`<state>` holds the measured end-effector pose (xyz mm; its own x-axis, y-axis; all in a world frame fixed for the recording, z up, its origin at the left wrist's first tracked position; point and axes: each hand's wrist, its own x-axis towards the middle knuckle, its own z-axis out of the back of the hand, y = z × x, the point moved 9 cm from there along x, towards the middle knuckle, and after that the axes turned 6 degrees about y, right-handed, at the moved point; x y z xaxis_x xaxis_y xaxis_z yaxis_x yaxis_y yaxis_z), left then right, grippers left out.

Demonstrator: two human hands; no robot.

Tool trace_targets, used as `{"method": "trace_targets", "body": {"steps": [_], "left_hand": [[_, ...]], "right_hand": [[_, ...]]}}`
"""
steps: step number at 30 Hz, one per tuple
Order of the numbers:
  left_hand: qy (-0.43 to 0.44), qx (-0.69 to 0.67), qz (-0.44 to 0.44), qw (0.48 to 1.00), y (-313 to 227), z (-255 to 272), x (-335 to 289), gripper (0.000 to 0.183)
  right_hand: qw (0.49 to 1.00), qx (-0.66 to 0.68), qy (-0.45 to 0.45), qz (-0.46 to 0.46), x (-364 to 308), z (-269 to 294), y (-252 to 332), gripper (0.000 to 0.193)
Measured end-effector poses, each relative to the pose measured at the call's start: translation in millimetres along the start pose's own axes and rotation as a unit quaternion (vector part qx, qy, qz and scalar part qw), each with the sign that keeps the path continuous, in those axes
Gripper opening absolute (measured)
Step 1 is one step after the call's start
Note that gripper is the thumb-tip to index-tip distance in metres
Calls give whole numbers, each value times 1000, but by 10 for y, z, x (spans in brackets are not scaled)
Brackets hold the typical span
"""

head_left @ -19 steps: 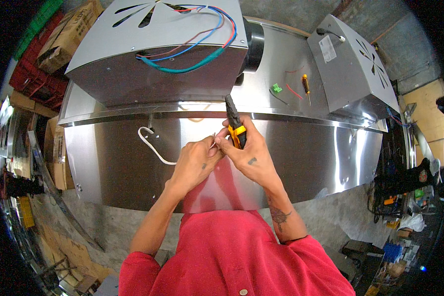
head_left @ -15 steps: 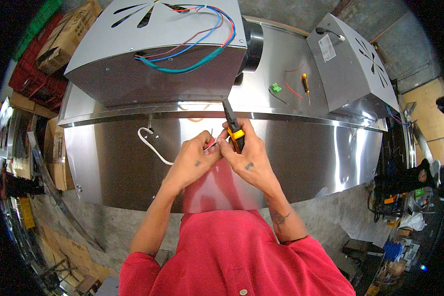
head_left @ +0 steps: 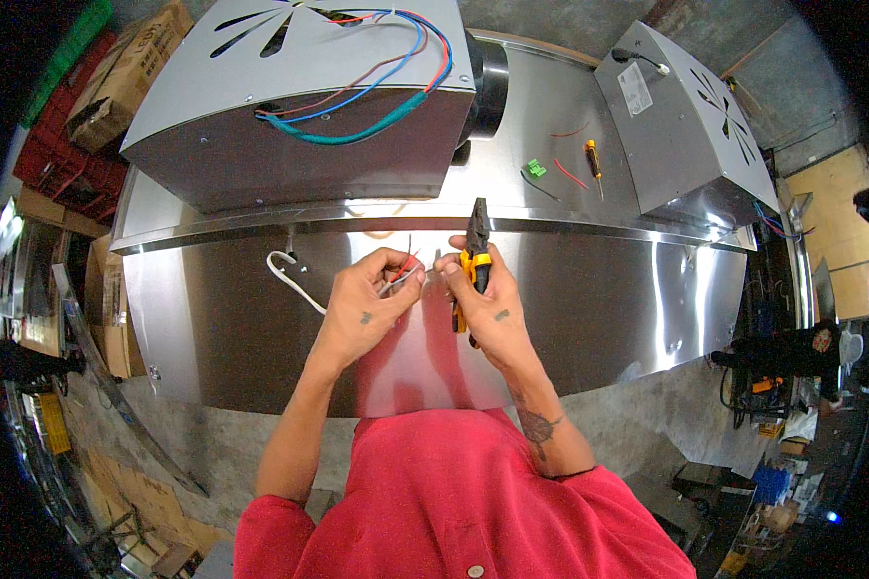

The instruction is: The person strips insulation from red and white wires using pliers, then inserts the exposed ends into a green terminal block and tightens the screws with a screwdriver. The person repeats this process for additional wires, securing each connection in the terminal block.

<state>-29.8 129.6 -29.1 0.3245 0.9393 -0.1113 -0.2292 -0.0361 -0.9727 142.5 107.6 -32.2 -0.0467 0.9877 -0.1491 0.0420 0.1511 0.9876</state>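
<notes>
My left hand (head_left: 369, 294) is closed, pinching thin wires (head_left: 407, 267), one red, one grey-white and one dark with its end pointing up. My right hand (head_left: 488, 299) is wrapped round a pair of combination pliers (head_left: 477, 253) with yellow and black handles, jaws pointing away from me. Its thumb and forefinger come together close to the wire end; whether they touch it is hard to tell. A white cable (head_left: 294, 285) curves out of a hole in the steel panel and runs behind my left hand.
Beneath my hands lies a shiny steel panel (head_left: 232, 338) with a raised edge. Beyond it stand a large grey motor box (head_left: 299, 159) with looped wires and a smaller grey box (head_left: 681, 145). Between them lie a screwdriver (head_left: 594, 164), a green connector (head_left: 536, 169) and wire scraps.
My hands have moved apart, the left one leftward with the wires and the right one rightward. The pliers have shifted right and turned more upright, showing more of their handles.
</notes>
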Motion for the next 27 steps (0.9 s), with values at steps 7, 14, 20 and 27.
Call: {"method": "trace_targets", "body": {"steps": [7,14,20,27], "left_hand": [[-89,116,-129,981,-292,35,-63,17],[-86,110,-121,983,-298,45,-68,15],[-89,110,-117,983,-302,46,-54,14],[-71,121,-108,984,-291,27,-61,14]], "right_hand": [[951,242,78,-176,-141,-150,-460,40],[981,-115,109,-113,-193,-121,-365,44],[964,-207,145,-78,-218,-199,-211,46],[972,-188,133,-55,-228,-225,-159,40]]}}
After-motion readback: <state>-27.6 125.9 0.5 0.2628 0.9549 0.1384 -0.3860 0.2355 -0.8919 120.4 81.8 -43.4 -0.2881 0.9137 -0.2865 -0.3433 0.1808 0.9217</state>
